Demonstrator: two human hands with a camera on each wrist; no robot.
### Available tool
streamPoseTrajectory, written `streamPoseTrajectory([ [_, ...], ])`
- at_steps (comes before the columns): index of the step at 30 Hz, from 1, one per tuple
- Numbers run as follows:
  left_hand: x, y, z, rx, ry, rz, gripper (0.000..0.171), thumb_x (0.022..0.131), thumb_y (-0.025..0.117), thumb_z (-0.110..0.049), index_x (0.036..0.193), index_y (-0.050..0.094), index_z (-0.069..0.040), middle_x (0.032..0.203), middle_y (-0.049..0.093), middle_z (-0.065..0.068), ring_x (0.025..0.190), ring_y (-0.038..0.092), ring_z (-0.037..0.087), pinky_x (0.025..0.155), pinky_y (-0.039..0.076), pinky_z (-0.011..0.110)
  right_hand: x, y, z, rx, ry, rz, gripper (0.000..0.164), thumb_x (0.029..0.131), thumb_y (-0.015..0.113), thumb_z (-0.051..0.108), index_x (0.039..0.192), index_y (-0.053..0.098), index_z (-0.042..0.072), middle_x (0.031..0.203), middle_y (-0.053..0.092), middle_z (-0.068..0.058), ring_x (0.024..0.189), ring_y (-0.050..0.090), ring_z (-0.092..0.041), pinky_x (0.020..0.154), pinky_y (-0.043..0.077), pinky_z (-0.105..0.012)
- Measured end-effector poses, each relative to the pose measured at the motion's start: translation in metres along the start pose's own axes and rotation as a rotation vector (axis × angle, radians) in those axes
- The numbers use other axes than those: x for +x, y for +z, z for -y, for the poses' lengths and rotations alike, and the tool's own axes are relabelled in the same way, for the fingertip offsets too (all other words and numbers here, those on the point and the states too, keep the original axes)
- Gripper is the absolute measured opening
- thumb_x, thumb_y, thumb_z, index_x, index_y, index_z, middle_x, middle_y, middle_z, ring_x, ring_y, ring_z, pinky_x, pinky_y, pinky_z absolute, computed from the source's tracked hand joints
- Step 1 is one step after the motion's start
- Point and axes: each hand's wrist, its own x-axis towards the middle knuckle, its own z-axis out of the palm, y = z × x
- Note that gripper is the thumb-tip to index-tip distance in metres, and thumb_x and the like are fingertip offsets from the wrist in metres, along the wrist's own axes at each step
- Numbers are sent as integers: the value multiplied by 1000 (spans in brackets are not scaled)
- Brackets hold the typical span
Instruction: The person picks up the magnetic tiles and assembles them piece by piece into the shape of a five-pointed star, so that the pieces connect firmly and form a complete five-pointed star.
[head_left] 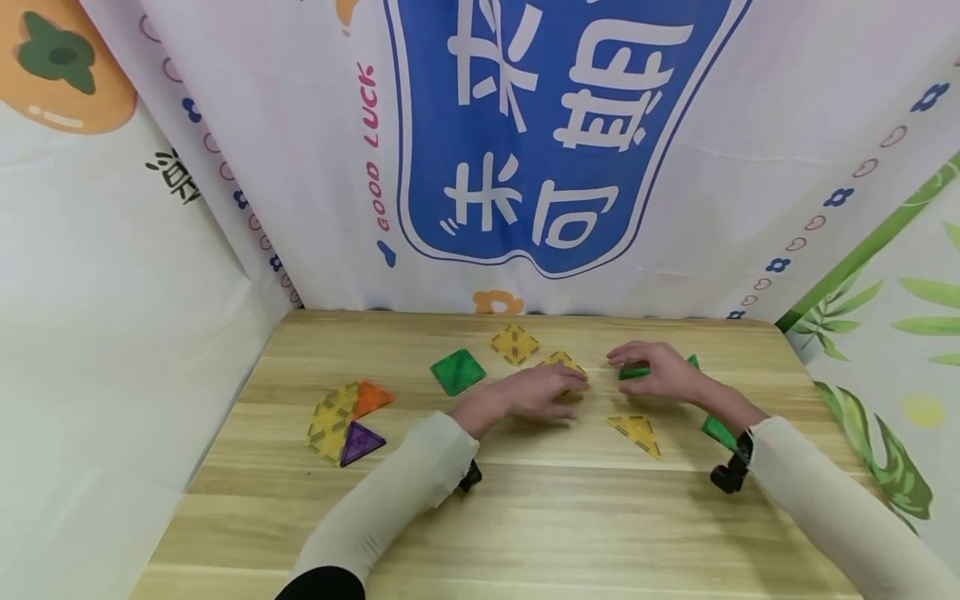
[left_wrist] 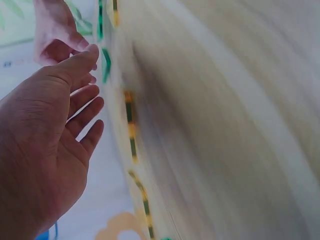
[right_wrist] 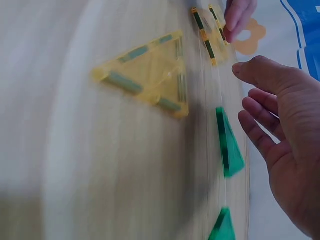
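Note:
My left hand hovers near the middle of the table with its fingers loosely bent and holding nothing. Just beyond its fingertips lies a yellow magnetic tile, partly covered by the hand. To the right, my right hand is over a green magnetic tile, its thumb and fingers spread apart. The right wrist view shows that palm with nothing in it, beside a green triangular tile. Between the hands and nearer to me lies a yellow triangular tile.
On the left, several yellow tiles lie against an orange triangle and a purple triangle. A green square and a yellow square lie toward the back. Another green tile is by the right wrist. Printed cloth hangs behind the table.

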Motion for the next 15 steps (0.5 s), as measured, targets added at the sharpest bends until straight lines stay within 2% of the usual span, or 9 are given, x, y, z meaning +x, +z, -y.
streamPoseTrajectory([
  [6,8,8,-20,4,37,37,58,106,67,-35,156,52,-11,165,46,5,154,39,20,127,29,29,-36,-11,-4,-75,46,-14,45,86,87,5,128,72,0,131,70,-20,113,70,-39,93,61,-51],
  [15,25,16,-42,9,67,63,60,107,64,-39,160,48,-16,169,39,0,156,34,15,127,26,25,-90,-24,-13,-205,15,-83,44,82,92,10,122,75,3,121,74,-13,100,73,-32,81,64,-45],
])
